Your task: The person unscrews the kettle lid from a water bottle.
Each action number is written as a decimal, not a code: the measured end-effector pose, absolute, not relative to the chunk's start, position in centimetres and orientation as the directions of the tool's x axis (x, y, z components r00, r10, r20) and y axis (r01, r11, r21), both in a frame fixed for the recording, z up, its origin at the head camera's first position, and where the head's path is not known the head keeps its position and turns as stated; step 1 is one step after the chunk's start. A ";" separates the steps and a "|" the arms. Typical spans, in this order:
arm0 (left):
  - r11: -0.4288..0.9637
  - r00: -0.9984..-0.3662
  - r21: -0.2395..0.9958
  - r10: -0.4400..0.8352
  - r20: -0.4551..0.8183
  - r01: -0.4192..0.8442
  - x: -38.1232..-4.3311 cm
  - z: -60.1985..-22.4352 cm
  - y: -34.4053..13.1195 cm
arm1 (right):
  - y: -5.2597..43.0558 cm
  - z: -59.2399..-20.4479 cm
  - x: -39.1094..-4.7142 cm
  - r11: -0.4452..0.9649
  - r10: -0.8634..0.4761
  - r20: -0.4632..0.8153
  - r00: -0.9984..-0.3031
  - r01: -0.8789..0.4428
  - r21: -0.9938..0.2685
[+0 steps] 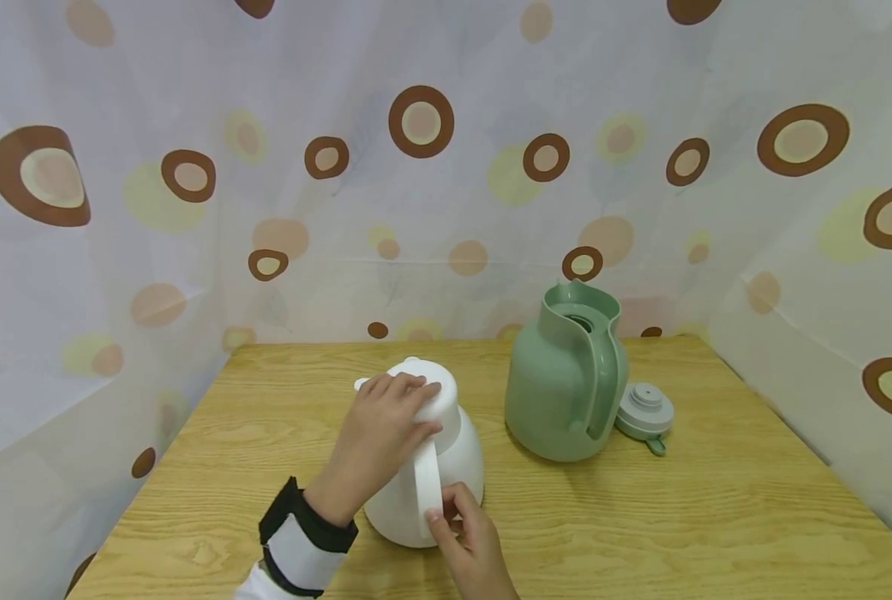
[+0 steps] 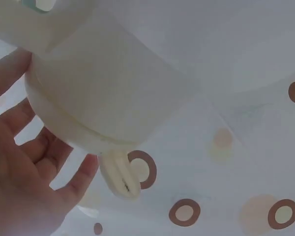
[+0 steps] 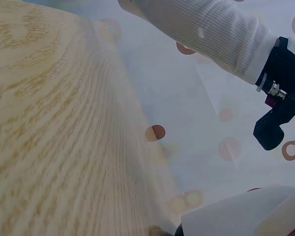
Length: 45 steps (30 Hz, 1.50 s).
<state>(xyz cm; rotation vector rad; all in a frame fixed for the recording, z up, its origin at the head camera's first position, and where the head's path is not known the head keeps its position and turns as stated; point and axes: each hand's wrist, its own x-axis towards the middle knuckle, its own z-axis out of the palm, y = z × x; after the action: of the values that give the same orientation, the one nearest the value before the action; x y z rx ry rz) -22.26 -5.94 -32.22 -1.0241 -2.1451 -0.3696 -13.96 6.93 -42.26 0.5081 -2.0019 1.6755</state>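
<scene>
A white thermos jug (image 1: pixel 470 458) stands upright on the table, its handle facing me. Over its top, my left hand (image 1: pixel 388 421) grips the white lid (image 1: pixel 443 403), fingers spread around the rim. In the left wrist view the fingertips (image 2: pixel 90 162) meet the lid's edge, beside a small white tab (image 2: pixel 119 174). Low on the jug, my right hand (image 1: pixel 472 537) pinches the handle (image 1: pixel 427 483) between thumb and fingers. The right wrist view shows mostly tabletop and the left sleeve (image 3: pixel 221 42); the right fingers are hidden there.
Behind and to the right stands a green thermos jug (image 1: pixel 547 400) with its top uncovered. Its grey-and-green lid (image 1: pixel 648 410) lies beside it with the stopper side up. A dotted curtain (image 1: pixel 476 200) encloses the wooden table (image 1: pixel 686 517) at the back and both sides.
</scene>
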 end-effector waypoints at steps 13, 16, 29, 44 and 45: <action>0.626 -0.494 0.007 0.609 0.620 0.780 -22.5 -30.9 -7.4 | 7.0 -42.0 -13.9 0.190 0.011 0.567 -0.824 -0.555 -0.810; 0.613 -0.514 0.048 0.613 0.600 0.788 -22.5 -30.9 -8.3 | 7.0 -42.1 -13.9 0.192 0.011 0.587 -0.810 -0.574 -0.796; 0.740 -0.372 -0.133 0.474 0.798 0.659 -22.3 -32.8 -6.0 | 7.0 -42.5 -14.0 0.198 0.013 0.626 -0.780 -0.611 -0.766; 0.440 -0.406 0.134 0.613 0.678 0.888 -23.2 -32.2 -10.4 | 7.0 -42.5 -14.0 0.191 0.010 0.568 -0.823 -0.556 -0.809; 0.435 -0.400 0.131 0.614 0.680 0.891 -23.3 -32.3 -10.5 | 7.0 -42.5 -14.0 0.192 0.012 0.562 -0.827 -0.549 -0.813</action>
<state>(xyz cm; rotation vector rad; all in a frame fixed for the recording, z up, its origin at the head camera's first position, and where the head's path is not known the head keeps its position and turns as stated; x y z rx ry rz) -23.25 -10.48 -32.28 -1.2617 -2.1440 -0.6618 -14.03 7.01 -42.47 0.5014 -2.0269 1.6748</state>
